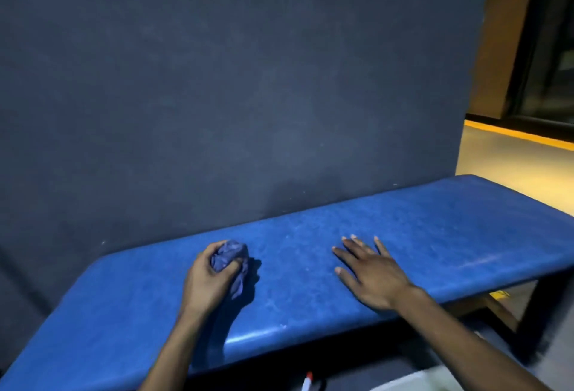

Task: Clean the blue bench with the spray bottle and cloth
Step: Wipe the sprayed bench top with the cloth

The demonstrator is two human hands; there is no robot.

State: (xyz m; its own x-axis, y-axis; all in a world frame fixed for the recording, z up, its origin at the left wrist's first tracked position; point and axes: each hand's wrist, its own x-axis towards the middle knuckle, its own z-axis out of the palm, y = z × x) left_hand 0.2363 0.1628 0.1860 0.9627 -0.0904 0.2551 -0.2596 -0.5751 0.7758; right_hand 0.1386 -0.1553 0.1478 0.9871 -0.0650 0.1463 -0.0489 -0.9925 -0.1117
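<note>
The blue bench (435,229) runs from the lower left to the right edge, its padded top speckled with marks. My left hand (206,279) grips a crumpled blue cloth (231,258) held against the bench top near its middle. My right hand (369,269) rests flat on the bench to the right of the cloth, fingers spread and straight. Below the bench's front edge, a white nozzle with a red tip (308,382) pokes into view at the bottom; it looks like the spray bottle, mostly hidden.
A dark grey wall (233,80) rises directly behind the bench. Tan floor with a yellow stripe (512,134) lies at the right. A dark bench leg (532,319) stands under the right end. A pale object (413,383) shows at the bottom edge.
</note>
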